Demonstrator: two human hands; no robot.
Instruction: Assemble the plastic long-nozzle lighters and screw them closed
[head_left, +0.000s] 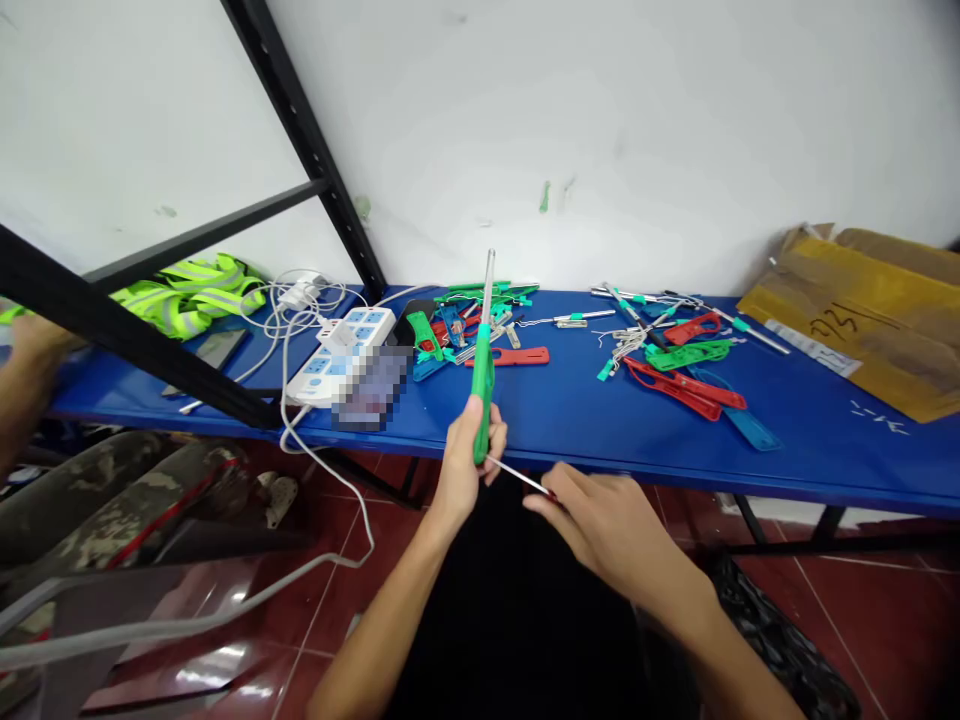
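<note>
My left hand is closed around the lower end of a green long-nosed lighter, whose metal tube points up and away over the blue table. In my right hand is a thin metal-shafted screwdriver; my fingers cover its handle. The shaft's tip meets the lighter's base, though its exact contact is hidden by my left fingers. Beyond the lighter lie loose metal tubes with wires and several green, red and blue lighter shells, among them a red shell and a green shell.
A white power strip with trailing cables and a pixelated phone-like item sit left of my hands. A black metal post rises there. A cardboard box stands right. Another person's arm and a yellow-green reflective vest are far left.
</note>
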